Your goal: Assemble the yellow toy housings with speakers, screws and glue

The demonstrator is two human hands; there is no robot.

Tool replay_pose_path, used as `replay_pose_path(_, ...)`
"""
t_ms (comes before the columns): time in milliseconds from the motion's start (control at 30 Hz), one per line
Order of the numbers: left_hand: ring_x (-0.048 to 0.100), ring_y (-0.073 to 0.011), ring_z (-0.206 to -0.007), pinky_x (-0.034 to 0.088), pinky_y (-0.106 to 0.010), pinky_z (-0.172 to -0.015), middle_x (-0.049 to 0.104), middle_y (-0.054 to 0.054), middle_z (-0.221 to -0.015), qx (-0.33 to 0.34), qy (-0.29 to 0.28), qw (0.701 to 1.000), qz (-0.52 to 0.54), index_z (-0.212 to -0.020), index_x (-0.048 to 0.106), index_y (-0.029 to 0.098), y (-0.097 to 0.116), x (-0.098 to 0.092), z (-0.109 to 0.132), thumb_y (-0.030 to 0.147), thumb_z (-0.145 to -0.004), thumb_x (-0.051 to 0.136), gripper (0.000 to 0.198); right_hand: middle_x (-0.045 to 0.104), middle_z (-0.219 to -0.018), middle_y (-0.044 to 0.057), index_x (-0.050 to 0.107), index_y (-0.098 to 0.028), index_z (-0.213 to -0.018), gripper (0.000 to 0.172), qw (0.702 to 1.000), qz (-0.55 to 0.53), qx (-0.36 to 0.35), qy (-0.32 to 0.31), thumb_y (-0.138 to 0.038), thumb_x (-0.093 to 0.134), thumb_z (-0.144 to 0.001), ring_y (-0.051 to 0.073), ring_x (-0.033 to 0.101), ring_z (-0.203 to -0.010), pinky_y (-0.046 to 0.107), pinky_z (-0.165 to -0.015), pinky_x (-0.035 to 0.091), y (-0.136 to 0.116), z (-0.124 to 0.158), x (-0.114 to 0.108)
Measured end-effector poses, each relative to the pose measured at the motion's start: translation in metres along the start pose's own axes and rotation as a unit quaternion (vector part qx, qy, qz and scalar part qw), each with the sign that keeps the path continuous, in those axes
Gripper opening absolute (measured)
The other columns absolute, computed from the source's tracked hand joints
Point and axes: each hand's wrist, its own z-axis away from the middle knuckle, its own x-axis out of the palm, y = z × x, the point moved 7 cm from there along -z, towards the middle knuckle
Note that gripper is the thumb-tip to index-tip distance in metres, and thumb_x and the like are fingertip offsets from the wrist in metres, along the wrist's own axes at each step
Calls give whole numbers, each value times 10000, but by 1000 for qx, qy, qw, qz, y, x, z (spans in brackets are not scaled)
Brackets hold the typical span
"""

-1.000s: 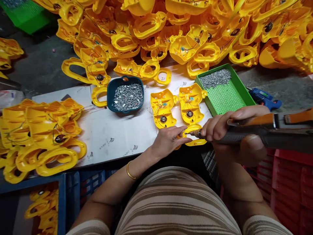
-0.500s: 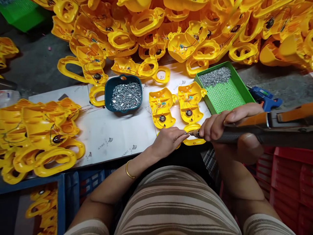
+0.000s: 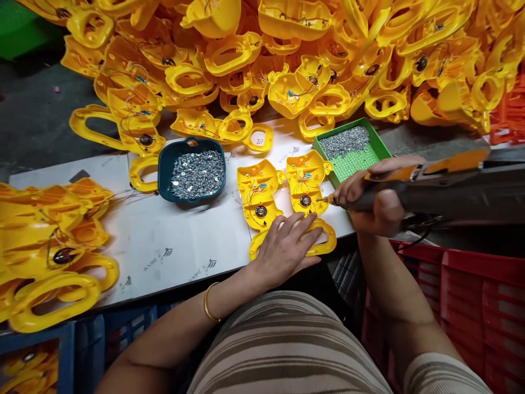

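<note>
Two yellow plastic shells lie side by side on the white board, a left shell (image 3: 257,191) and a right shell (image 3: 305,183), each with wires and a small round speaker inside. My left hand (image 3: 285,246) lies flat with fingers spread over the handle loops of both shells. My right hand (image 3: 369,200) is wrapped round an electric screwdriver (image 3: 430,186), whose tip touches the right shell beside its speaker.
A dark teal bowl (image 3: 166,169) of shiny screws sits left of the shells; a green tray (image 3: 379,145) of screws sits to their right. Heaps of yellow shells (image 3: 287,60) fill the back, with another heap of yellow shells (image 3: 49,235) at the left. Red crates (image 3: 471,295) stand at the right.
My left hand has let go of the screwdriver tip and spread flat on the shell handles. The screwdriver tip has moved up onto the right shell near its speaker.
</note>
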Motion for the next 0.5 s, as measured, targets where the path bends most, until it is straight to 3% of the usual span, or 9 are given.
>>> replay_pose_path(233,443,-305,-1289,358,-479,-1028,484,-104,-1458,-12,-94,995,13,-1308,530,232,1,18,0,521,-787,707,622,449,-507,-77,589,-260,-902,155,999,4,42,-3,-381,625,-812,112,414,-365,260,-381,428,21,5,-3)
replay_pose_path(367,453,-307,-1279,375,-473,-1018,489,-110,-1452,-10,-105,994,25,-1310,526,232,-1,21,-1,458,-768,750,628,453,-538,-75,580,-291,-913,161,996,20,88,-16,-385,642,-798,112,428,-396,258,-405,410,30,8,-3)
replay_pose_path(500,469,-304,-1251,386,-447,-995,511,-127,-1424,-1,-99,995,25,-1275,558,218,0,22,-2,409,-758,772,591,439,-508,-77,564,-316,-926,174,997,29,74,-25,-411,645,-806,127,403,-362,283,-370,379,31,10,-3)
